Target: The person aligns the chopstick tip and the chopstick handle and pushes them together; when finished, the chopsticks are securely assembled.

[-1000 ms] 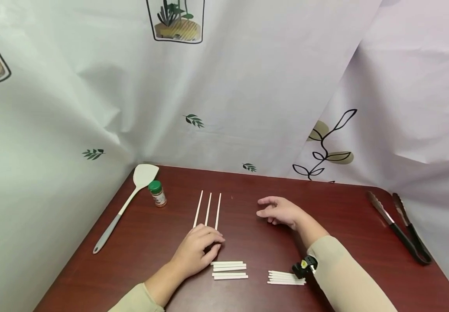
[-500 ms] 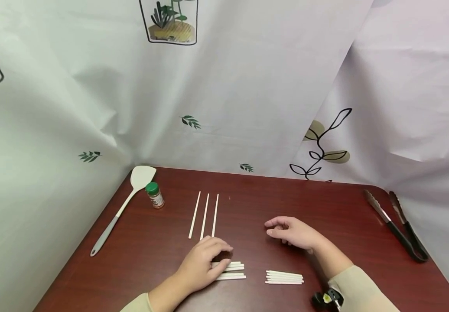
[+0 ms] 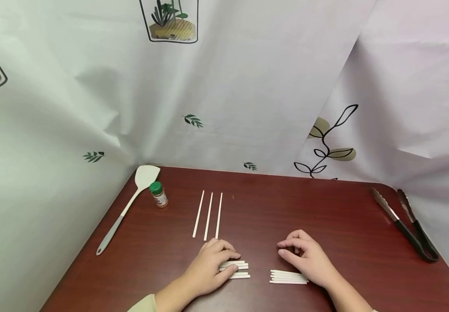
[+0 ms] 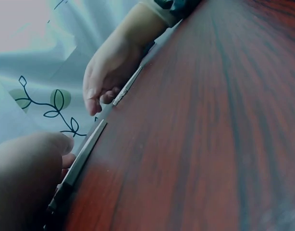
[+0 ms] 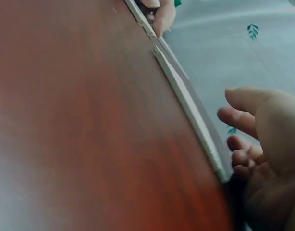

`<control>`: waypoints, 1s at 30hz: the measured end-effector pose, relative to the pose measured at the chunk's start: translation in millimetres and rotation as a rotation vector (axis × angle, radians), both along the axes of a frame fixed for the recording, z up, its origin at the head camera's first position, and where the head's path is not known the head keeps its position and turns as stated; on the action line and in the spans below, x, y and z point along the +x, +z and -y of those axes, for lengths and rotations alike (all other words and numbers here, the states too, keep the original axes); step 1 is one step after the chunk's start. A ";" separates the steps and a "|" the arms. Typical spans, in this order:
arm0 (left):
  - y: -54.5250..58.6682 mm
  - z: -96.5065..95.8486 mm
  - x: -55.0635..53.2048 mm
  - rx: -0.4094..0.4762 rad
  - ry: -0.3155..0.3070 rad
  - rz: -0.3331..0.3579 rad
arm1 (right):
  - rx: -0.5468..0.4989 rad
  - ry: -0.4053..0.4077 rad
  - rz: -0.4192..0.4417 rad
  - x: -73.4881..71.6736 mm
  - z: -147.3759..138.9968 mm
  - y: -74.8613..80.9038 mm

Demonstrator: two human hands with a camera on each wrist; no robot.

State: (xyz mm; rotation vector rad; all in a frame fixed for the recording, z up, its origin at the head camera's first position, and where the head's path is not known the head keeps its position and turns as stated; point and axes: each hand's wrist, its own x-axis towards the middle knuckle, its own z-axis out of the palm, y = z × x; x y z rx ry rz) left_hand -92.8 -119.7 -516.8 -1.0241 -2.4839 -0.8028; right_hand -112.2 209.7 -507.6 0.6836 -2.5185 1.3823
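Several short white sticks (image 3: pixel 244 266) lie side by side on the dark red table. My left hand (image 3: pixel 210 269) is over their left ends, covering part of them, with fingers loosely bent. A second group of short white sticks (image 3: pixel 287 277) lies to the right. My right hand (image 3: pixel 308 258) is just above and behind that group's right end, thumb and fingers apart with nothing between them, as the right wrist view of the hand (image 5: pixel 270 139) also shows. Three longer white sticks (image 3: pixel 209 216) lie roughly parallel beyond my left hand.
A white spatula (image 3: pixel 131 203) with a grey handle lies at the left edge. Beside it stands a small green-capped spice jar (image 3: pixel 159 196). Black-handled tongs (image 3: pixel 408 229) lie at the right edge. A white patterned curtain (image 3: pixel 248 86) hangs behind the table (image 3: pixel 162 242).
My left hand has moved right and nearer, from the long sticks to over the left group of short ones. My right hand has drawn back towards me, to the right group.
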 end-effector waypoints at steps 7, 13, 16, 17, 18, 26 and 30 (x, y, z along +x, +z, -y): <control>-0.6 0.8 -1.0 0.024 -0.003 -0.009 | 0.038 0.037 -0.151 13.0 -2.0 -13.6; -1.2 -1.5 -2.6 0.051 -0.016 0.005 | 0.118 0.080 -0.243 17.4 -6.2 -16.2; -2.2 -2.0 -3.2 0.066 -0.016 -0.001 | 0.143 0.099 -0.274 18.2 -6.3 -15.9; -2.2 -1.8 -3.4 0.068 -0.015 -0.003 | 0.150 0.104 -0.286 18.2 -5.8 -15.8; -2.2 -1.7 -3.6 0.069 -0.014 -0.005 | 0.155 0.110 -0.295 18.3 -5.2 -15.7; 0.0 -2.8 -2.3 0.050 -0.006 0.019 | 0.177 0.111 -0.359 20.1 -2.4 -16.1; 0.2 -3.6 -1.6 0.032 0.000 -0.001 | 0.174 0.114 -0.355 21.4 -3.5 -18.1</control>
